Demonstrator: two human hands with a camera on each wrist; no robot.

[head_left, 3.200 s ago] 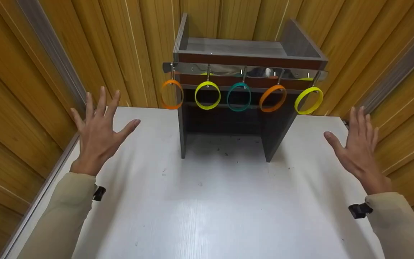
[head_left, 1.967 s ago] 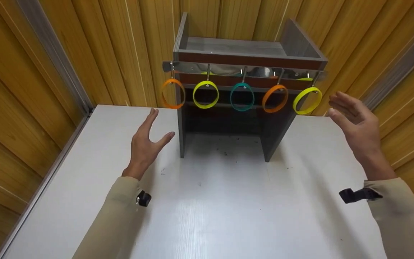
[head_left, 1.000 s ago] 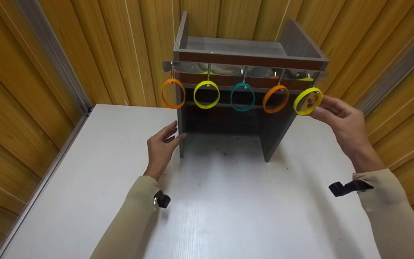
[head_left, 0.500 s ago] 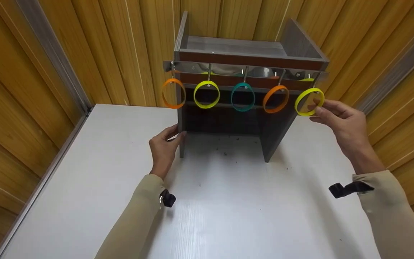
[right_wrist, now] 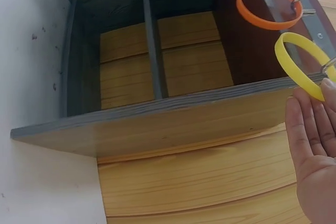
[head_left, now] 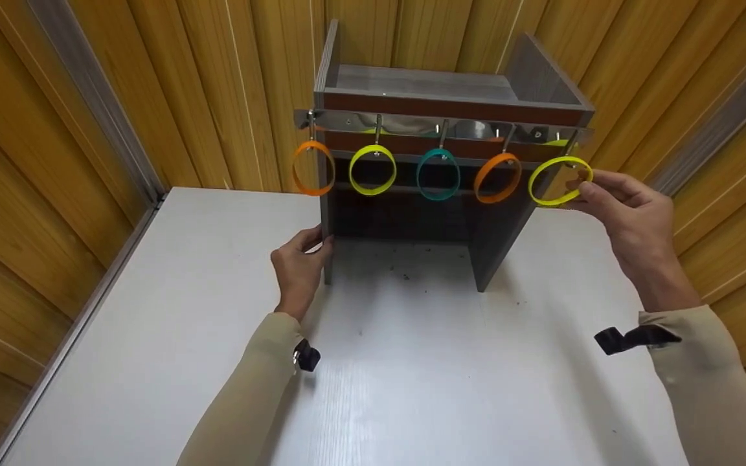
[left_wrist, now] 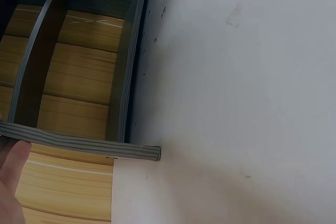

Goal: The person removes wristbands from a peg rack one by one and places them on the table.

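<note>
In the head view, my right hand (head_left: 638, 226) pinches the right side of a yellow wristband (head_left: 549, 202) between thumb and fingers. That wristband still hangs on the rightmost hook of a metal hook rail (head_left: 405, 123); the right wrist view shows the yellow wristband (right_wrist: 286, 65) with the hook through it. My left hand (head_left: 298, 265) grips the front edge of the left side panel (head_left: 328, 262) of a grey shelf unit, thumb in front and fingers mostly hidden behind. In the left wrist view, part of my left hand (left_wrist: 11, 182) shows against the panel (left_wrist: 79, 142).
Other wristbands hang along the rail: an orange one (head_left: 311, 192), a yellow one (head_left: 373, 193), a teal one (head_left: 438, 197) and another orange one (head_left: 495, 199). The shelf stands on a white table (head_left: 405, 388) before wood-panelled walls (head_left: 269, 97).
From wide-spread positions, both hands have come in to the shelf. The left now grips the side panel; the right has taken hold of the end yellow wristband and stretched it rightward.
</note>
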